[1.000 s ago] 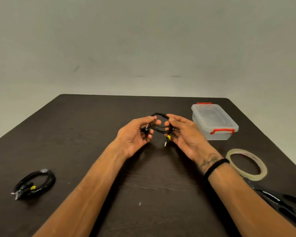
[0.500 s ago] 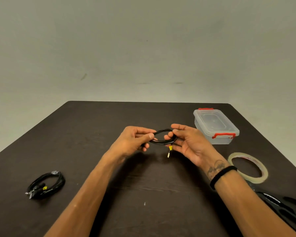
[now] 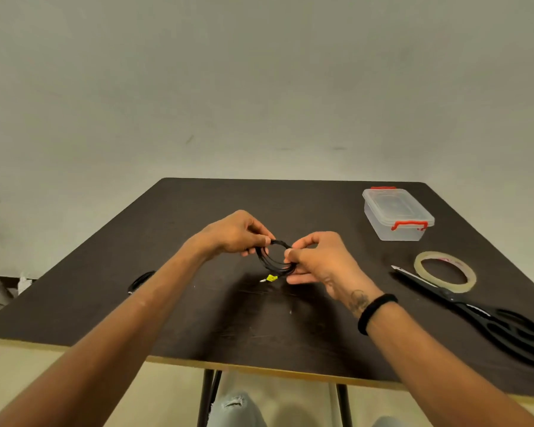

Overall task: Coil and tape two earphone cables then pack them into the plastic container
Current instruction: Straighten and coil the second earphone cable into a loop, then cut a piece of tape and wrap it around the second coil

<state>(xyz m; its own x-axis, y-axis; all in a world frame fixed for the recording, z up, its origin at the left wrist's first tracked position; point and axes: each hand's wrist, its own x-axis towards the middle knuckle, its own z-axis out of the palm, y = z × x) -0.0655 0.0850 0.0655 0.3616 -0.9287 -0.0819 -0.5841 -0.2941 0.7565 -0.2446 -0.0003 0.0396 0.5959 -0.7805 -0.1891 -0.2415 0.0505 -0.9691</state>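
Note:
Above the middle of the dark table [image 3: 259, 328] I hold a black earphone cable [image 3: 270, 263] wound into a small coil. My left hand [image 3: 238, 234] pinches its left side and my right hand [image 3: 318, 260] pinches its right side. A yellow-tagged plug [image 3: 270, 278] dangles below the coil. A second coiled black cable [image 3: 141, 280] lies on the table at the left, mostly hidden behind my left forearm. The clear plastic container [image 3: 396, 215] with red clips stands shut at the far right.
A roll of clear tape [image 3: 444, 271] lies flat at the right, with black scissors [image 3: 481, 315] beside it toward the near right edge. The table's near edge runs across the bottom of the view, above my knees.
The view has pulled back, so the near table edge shows. The coil now hangs more upright between both hands. The second coil has slipped behind my left forearm.

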